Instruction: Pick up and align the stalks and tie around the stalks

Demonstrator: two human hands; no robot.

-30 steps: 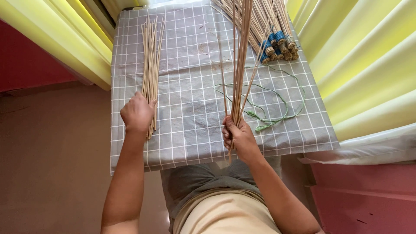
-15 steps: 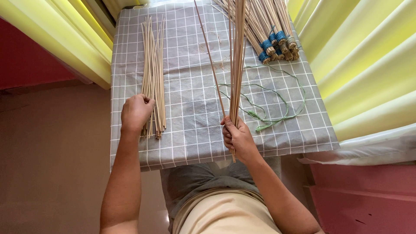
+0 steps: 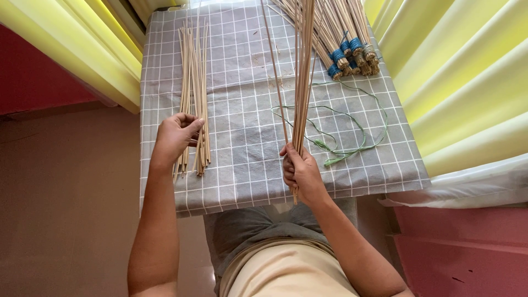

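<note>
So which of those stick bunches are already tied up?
The bundles at the table's far right corner: blue cord binds their ends. The flat pile under the left hand and the right hand's bunch are loose.

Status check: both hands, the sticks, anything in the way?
Right hand gripping upright stick bundle. Left hand on loose sticks lying flat on checked cloth. Green string beside right hand, not touching.

Upright bunch of thin pale sticks [image 3: 301,82] in hand; second loose bundle [image 3: 194,93] flat on checked cloth.
</note>
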